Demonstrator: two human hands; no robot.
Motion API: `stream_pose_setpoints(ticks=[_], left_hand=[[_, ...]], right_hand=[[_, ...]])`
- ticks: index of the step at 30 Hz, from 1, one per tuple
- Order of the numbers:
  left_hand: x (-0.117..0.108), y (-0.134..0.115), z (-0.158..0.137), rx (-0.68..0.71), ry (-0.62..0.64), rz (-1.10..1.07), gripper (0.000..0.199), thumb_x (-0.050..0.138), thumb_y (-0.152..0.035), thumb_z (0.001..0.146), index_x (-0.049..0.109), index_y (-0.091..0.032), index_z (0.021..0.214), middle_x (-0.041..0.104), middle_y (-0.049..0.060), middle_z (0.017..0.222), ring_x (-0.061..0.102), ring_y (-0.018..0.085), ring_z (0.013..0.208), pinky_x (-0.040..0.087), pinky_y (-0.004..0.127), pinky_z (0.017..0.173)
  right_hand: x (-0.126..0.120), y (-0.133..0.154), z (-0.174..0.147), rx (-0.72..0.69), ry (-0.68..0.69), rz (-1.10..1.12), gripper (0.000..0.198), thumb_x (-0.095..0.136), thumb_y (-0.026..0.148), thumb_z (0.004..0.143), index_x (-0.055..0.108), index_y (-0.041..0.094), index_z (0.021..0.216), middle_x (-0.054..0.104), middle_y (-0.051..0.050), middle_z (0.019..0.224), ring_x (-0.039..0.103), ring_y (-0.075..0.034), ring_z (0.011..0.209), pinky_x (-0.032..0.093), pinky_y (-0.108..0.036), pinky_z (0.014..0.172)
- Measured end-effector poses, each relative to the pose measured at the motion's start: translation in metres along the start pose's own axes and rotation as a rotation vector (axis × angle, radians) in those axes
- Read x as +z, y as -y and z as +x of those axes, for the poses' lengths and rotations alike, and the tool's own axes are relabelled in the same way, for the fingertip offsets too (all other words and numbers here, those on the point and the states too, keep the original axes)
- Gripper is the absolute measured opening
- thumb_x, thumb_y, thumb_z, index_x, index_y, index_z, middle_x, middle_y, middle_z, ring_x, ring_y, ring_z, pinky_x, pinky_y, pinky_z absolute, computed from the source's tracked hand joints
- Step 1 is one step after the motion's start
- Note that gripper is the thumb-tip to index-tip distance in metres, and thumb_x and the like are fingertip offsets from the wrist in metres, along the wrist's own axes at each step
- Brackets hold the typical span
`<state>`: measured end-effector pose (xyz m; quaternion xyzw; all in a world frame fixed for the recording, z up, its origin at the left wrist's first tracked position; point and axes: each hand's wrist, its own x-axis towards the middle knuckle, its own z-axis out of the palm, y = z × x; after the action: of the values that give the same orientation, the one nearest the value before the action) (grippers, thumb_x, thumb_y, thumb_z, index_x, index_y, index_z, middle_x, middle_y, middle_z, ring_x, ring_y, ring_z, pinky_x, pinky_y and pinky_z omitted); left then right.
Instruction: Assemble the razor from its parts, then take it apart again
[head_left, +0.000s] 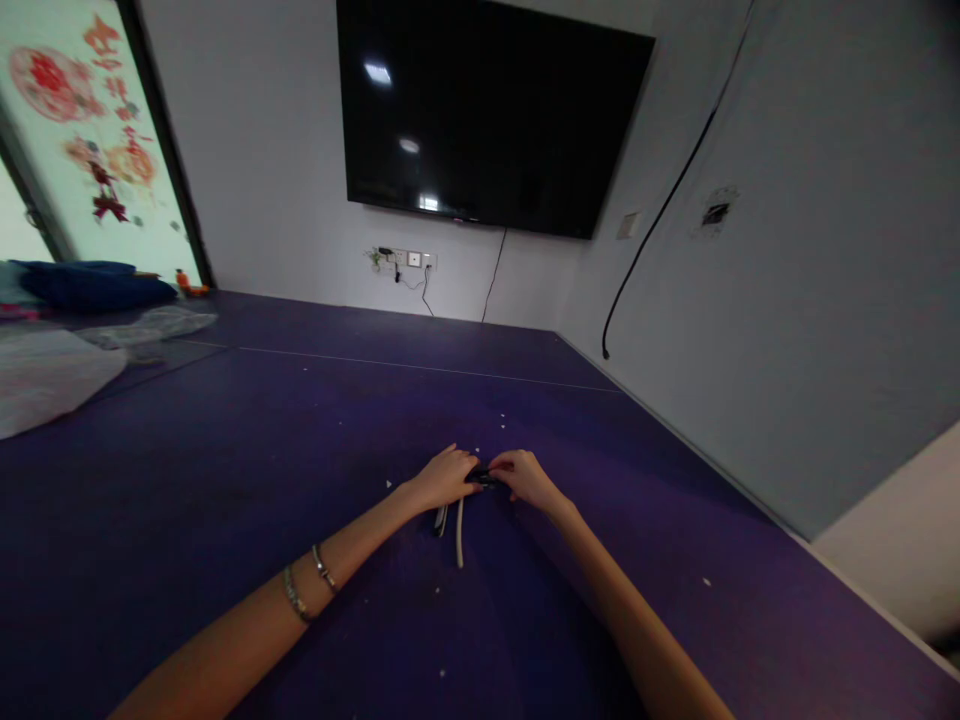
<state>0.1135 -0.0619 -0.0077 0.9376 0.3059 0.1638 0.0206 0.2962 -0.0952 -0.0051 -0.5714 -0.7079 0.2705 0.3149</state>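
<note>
My left hand [445, 478] is closed around one end of a small black thing [484, 478] low over the purple surface. From the other end, the fingers of my right hand [525, 478] pinch it. Its exact kind is too small and too covered to make out. Below my left palm a pale cord-like strip [460, 540] sticks out toward me. Beside it lie shorter pale and dark pieces [440, 520], partly hidden by the hand. Two bracelets circle my left forearm.
A purple surface [337, 600] with white scraps spreads to the walls. Clear plastic [60, 375] and dark blue cloth [97, 285] lie at left. A television [487, 110] hangs above wall sockets [412, 259]. A black cable [660, 215] dangles down the right wall.
</note>
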Motion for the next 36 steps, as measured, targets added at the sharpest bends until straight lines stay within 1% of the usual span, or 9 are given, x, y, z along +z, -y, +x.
stream_pose_setpoints(ticks=[9,16,23,30,36], left_hand=[[-0.0042,-0.0026,-0.0019,0.000,0.000,-0.010,0.025,0.059,-0.034,0.076,0.060,-0.014,0.092,0.064,0.007,0.091,0.059,0.020,0.090,0.032,0.041,0.098],[-0.0020,-0.0006,-0.0013,0.002,0.006,-0.010,0.026,0.059,-0.034,0.076,0.060,-0.014,0.092,0.064,0.008,0.096,0.058,0.021,0.097,0.031,0.040,0.100],[-0.0011,0.0001,-0.0009,-0.004,0.012,-0.032,0.024,0.058,-0.034,0.077,0.060,-0.016,0.092,0.065,0.007,0.096,0.057,0.021,0.101,0.029,0.040,0.101],[0.0006,0.0004,0.0001,-0.011,0.022,-0.022,0.026,0.059,-0.033,0.077,0.060,-0.014,0.094,0.064,0.010,0.102,0.055,0.023,0.104,0.029,0.041,0.101],[0.0009,0.0009,-0.0001,0.003,0.012,-0.007,0.027,0.059,-0.035,0.077,0.060,-0.014,0.094,0.064,0.010,0.100,0.055,0.022,0.104,0.029,0.041,0.101]], right_hand=[[0.0007,-0.0022,-0.0001,-0.011,-0.005,0.024,0.019,0.054,0.021,0.074,0.068,0.011,0.083,0.066,-0.004,0.072,0.050,-0.006,0.036,0.039,-0.016,0.029],[-0.0021,-0.0007,-0.0023,-0.025,-0.012,0.055,0.017,0.055,0.021,0.074,0.067,0.012,0.082,0.064,-0.003,0.073,0.049,-0.005,0.034,0.039,-0.015,0.029],[-0.0033,0.0028,-0.0034,-0.013,-0.010,0.050,0.017,0.055,0.023,0.075,0.067,0.012,0.083,0.065,-0.003,0.076,0.049,-0.004,0.035,0.040,-0.014,0.030],[-0.0008,-0.0002,-0.0024,-0.061,0.002,0.001,0.019,0.053,0.022,0.076,0.068,0.012,0.084,0.064,-0.005,0.083,0.050,-0.004,0.039,0.040,-0.014,0.029],[0.0003,-0.0034,-0.0015,-0.086,0.003,-0.022,0.022,0.052,0.021,0.076,0.069,0.012,0.087,0.064,-0.006,0.085,0.051,-0.005,0.044,0.041,-0.014,0.030]])
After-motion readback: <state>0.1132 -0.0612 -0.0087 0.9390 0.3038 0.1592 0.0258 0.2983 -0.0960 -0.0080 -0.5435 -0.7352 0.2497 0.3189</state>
